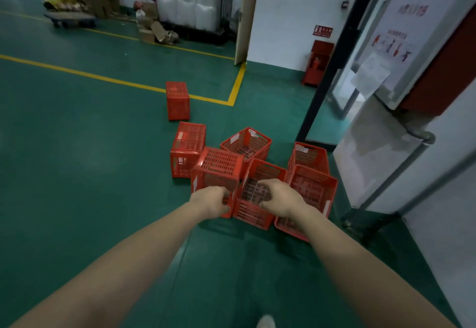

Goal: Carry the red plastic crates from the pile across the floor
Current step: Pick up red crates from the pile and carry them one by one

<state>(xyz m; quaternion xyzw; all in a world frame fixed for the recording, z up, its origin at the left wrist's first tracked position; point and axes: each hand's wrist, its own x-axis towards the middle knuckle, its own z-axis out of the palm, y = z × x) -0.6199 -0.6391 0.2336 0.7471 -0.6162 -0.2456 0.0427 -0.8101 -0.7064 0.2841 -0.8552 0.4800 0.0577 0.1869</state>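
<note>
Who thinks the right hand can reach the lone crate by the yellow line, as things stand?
Probably not: the right hand is at the nearest crate, and the lone crate stands beyond the whole pile.

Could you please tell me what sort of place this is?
Most likely a warehouse or factory floor: the green floor carries yellow lines, a platform trolley stands by cardboard boxes at the far wall, and red plastic crates lie near a fire-extinguisher cabinet.
</note>
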